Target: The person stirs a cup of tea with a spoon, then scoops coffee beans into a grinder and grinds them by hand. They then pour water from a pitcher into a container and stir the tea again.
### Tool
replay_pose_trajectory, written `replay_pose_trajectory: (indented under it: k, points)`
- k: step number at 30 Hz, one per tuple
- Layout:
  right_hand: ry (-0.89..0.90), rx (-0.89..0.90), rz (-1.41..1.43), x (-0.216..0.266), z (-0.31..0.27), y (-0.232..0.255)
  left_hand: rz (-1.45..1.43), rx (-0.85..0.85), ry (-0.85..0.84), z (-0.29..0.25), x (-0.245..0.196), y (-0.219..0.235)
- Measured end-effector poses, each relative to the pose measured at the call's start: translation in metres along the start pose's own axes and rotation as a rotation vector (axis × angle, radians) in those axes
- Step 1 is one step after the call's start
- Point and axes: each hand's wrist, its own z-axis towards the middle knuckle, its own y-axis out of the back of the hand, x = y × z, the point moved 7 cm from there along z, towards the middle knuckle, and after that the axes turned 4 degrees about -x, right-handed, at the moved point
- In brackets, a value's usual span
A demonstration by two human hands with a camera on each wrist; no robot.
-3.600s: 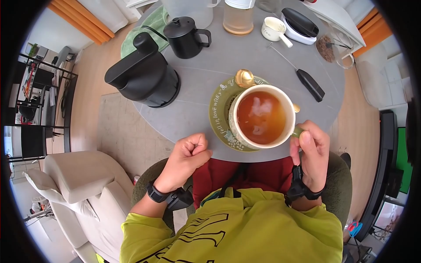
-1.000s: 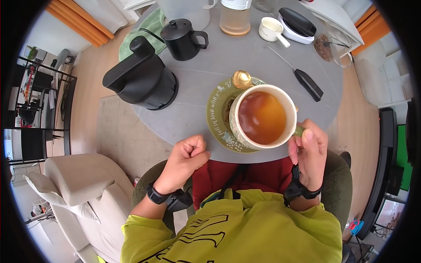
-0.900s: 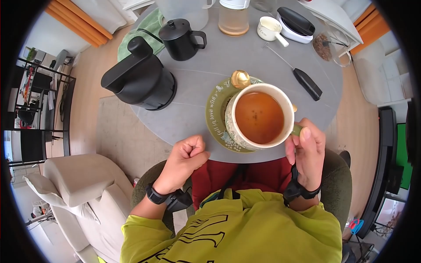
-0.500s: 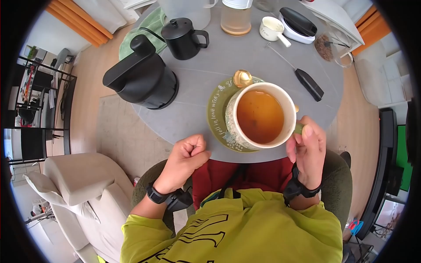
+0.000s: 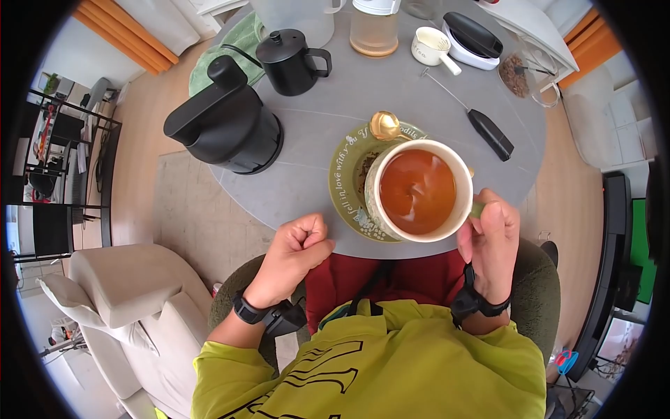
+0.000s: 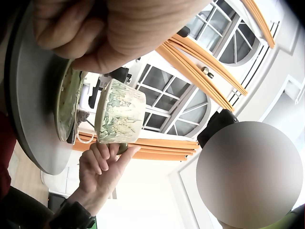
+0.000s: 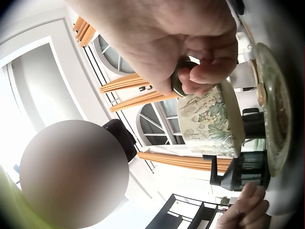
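Observation:
My right hand (image 5: 492, 234) pinches the green handle (image 5: 477, 209) of a cream teacup (image 5: 373, 199) filled with amber-brown tea. In both wrist views the cup, printed with green flowers, is held up in the air, apart from the green saucer (image 5: 342, 178). White lettering runs round the saucer's rim, and dark bits lie on it, partly hidden under the cup. A gold spoon (image 5: 384, 126) lies across the saucer's far edge. My left hand (image 5: 296, 248) is curled into a fist at the table's near edge, left of the saucer, holding nothing.
A black lidded appliance (image 5: 230, 126) and a black gooseneck kettle (image 5: 292, 63) stand at the left on the grey table (image 5: 307, 140). A milk frother (image 5: 490, 134) lies at the right. Further back are a small white handled cup (image 5: 430, 46), a jar (image 5: 374, 31) and a green cloth (image 5: 244, 42).
The teacup in my right hand shifts and tilts slightly in small movements, and the tea's surface swirls. My left hand stays in place.

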Motion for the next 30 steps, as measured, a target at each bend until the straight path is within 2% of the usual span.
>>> replay_pose_trajectory:
  k: [5, 30]
  points:
    - [-0.062, 0.032, 0.018, -0.001, -0.003, -0.008, 0.003, 0.008, 0.004, 0.0, 0.0, -0.001]
    - [-0.062, -0.037, 0.013, 0.0, 0.003, -0.003, 0.003, -0.003, -0.001, 0.0, 0.002, 0.003]
